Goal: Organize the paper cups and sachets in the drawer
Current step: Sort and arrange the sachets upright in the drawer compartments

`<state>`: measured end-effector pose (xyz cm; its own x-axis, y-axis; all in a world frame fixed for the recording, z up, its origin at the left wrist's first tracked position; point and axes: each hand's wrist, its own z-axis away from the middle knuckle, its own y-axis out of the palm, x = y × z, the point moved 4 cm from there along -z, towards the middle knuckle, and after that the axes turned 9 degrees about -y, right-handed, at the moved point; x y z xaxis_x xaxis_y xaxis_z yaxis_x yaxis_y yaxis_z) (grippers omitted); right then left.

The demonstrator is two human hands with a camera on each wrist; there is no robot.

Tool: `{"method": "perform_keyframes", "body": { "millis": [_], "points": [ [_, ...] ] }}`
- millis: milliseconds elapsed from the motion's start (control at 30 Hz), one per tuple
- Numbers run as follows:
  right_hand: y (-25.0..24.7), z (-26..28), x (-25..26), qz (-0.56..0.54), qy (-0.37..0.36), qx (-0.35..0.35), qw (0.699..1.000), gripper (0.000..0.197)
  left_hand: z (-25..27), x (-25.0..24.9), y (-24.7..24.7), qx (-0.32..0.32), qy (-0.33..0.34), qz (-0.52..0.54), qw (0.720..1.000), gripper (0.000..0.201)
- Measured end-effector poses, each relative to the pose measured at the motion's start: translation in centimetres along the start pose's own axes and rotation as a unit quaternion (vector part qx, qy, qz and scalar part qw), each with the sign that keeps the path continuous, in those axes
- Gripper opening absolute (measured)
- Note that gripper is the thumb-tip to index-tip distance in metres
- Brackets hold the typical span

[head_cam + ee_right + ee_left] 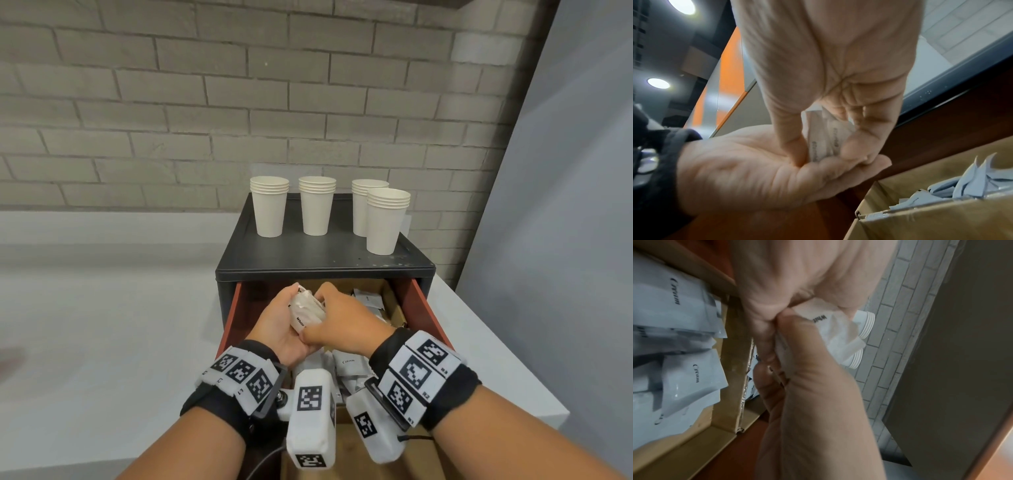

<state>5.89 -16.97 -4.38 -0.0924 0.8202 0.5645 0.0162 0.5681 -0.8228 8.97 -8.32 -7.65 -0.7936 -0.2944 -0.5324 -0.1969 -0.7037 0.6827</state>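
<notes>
Over the left side of the open drawer (pixel 426 310), both hands hold one small bundle of white sachets (pixel 306 309). My left hand (pixel 289 310) lies palm up under the bundle (pixel 838 332) with its fingers curled round the far end. My right hand (pixel 320 320) comes from the right and pinches the bundle (pixel 823 141) between thumb and fingers. Several more sachets (pixel 352 363) marked "Cream" (pixel 690 379) lie loose in a cardboard box (pixel 920 211) inside the drawer. Several stacks of white paper cups (pixel 317 205) stand upright on the black cabinet top (pixel 308 255).
The cabinet stands on a white counter (pixel 102 308) against a grey brick wall (pixel 205 102). The counter's right edge (pixel 534 370) runs close beside the drawer. The drawer's red-brown side walls (pixel 227 323) flank the hands.
</notes>
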Motion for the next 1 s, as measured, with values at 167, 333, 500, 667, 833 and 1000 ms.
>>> {"method": "perform_keyframes", "body": {
  "millis": [167,333,500,667,833,1000],
  "points": [
    [-0.1,-0.2,-0.1,-0.013,0.003,-0.019,1.0,0.073,0.4,-0.1,0.2,0.007,0.008,0.036,0.999,0.04],
    [0.1,-0.4,-1.1,-0.022,0.006,-0.021,1.0,0.064,0.4,0.4,0.7,-0.001,-0.005,-0.022,1.0,0.063],
    [-0.2,0.2,-2.0,-0.061,0.008,-0.057,0.996,0.044,0.6,1.2,1.0,0.015,-0.034,-0.119,0.992,0.063],
    [-0.7,1.8,-2.4,-0.033,-0.01,-0.015,0.999,0.029,0.9,0.1,0.2,-0.115,0.037,-0.246,0.962,0.049],
    [-0.1,4.3,-2.0,0.064,-0.016,0.124,0.99,0.036,-0.3,-1.0,-2.1,-0.268,0.073,-0.406,0.871,0.04],
    [1.1,6.1,-1.4,0.101,-0.025,0.201,0.974,0.036,-1.4,0.5,-2.3,-0.25,-0.017,-0.386,0.888,0.06]
  ]
}}
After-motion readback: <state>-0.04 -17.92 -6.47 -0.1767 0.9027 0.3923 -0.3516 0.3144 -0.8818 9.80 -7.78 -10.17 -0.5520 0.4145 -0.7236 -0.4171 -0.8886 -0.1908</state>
